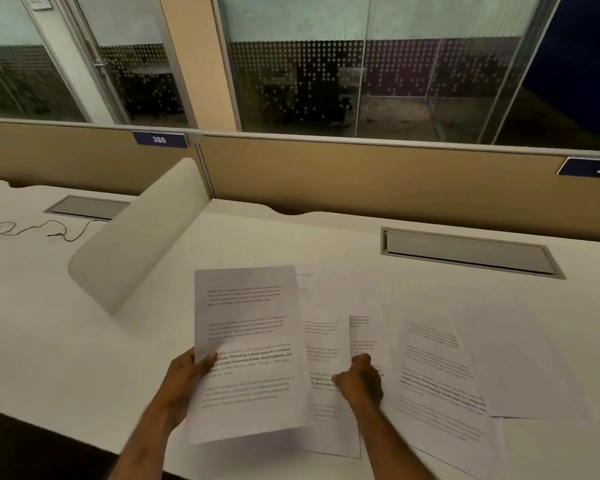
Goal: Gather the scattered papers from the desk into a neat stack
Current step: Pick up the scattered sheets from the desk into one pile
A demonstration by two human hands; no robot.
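My left hand [187, 375] grips a printed white sheet [250, 341] by its left edge and holds it lifted and tilted above the white desk [84, 341]. My right hand [359, 379] presses down on the overlapping papers [329, 420] lying flat just right of the held sheet, fingers curled on a page. More printed sheets [440, 375] fan out to the right, with a blank-looking page [520, 358] on top at the far right. The held sheet hides part of the pages under it.
A curved white divider [136, 244] stands to the left. A grey cable hatch [468, 251] sits behind the papers, another hatch [87, 206] on the neighbouring desk with a thin cable [32, 230]. A tan partition [361, 174] closes the back. The desk's front edge runs near my forearms.
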